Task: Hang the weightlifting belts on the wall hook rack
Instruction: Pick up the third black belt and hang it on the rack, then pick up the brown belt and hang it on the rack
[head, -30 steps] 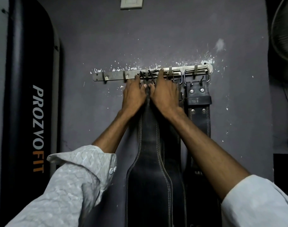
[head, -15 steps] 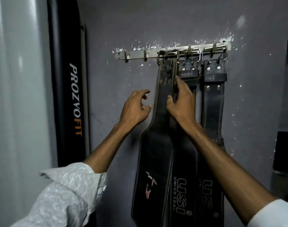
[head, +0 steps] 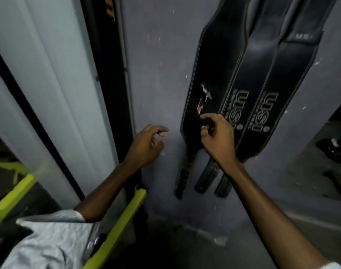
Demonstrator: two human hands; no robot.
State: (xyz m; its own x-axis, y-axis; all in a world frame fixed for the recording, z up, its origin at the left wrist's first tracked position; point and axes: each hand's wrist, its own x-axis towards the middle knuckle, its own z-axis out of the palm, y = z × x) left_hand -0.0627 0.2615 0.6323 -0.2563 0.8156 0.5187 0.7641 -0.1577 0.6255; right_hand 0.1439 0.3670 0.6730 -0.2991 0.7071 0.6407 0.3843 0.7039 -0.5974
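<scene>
- Currently, the left belt point(head: 210, 74), the middle belt point(head: 249, 65) and the right belt point(head: 288, 74), all black leather weightlifting belts, hang side by side against the grey wall point(head: 156, 74). Their edges touch or overlap.
- The upper ends of all three run past the top edge of the view, so their attachment cannot be seen.
- The left belt carries a red-and-white emblem. The middle and right belts carry pale "USI" lettering.
- Three narrow perforated tail ends point(head: 206, 177) hang below the wide sections, close together.
- The left hand point(head: 146, 144) is in front of the bare wall, just left of the left belt. Its fingers are loosely curled and it grasps nothing.
- The right hand point(head: 218, 136) is in front of the lower part of the left and middle belts, just under the emblem. Its fingers are curled. It cannot be told whether they pinch the leather or only hover at it.
- A white patterned sleeve point(head: 49, 241) covers the left forearm near the elbow.
- A black upright pad with orange lettering point(head: 107, 16) stands left of the wall section, beside a pale panel point(head: 49, 74).
- A yellow-green bar point(head: 115, 230) slants across the lower left.
</scene>
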